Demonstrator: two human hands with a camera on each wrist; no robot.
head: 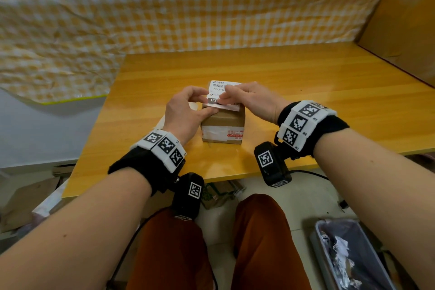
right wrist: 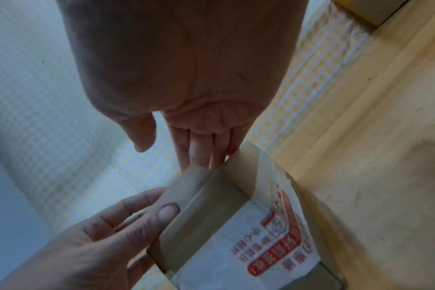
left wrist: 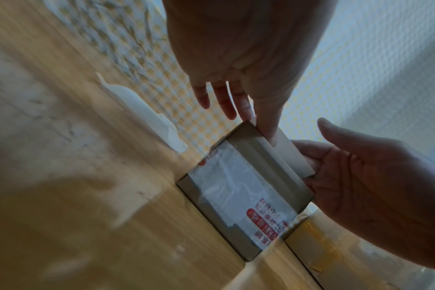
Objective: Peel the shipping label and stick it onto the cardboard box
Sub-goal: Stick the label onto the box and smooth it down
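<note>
A small cardboard box [head: 222,125] [left wrist: 243,188] [right wrist: 236,225] with white printed tape on its front stands mid-table. The white shipping label [head: 217,89] lies tilted over its top, near edge down on the box and far edge raised. My left hand [head: 188,110] [right wrist: 107,235] pinches the label's left edge, its thumb [right wrist: 169,212] against the box's top-left corner. My right hand [head: 244,99] [left wrist: 360,166] lays straight fingers [right wrist: 201,155] on the label's right part, thumb held off. The label's underside [left wrist: 288,155] shows shaded in the left wrist view.
A white strip of backing paper [head: 193,107] [left wrist: 147,115] lies on the wooden table [head: 306,101] just left of the box. Checked cloth [head: 141,7] hangs behind. A big cardboard sheet [head: 400,19] stands back right. A bin of paper scraps [head: 348,254] sits on the floor.
</note>
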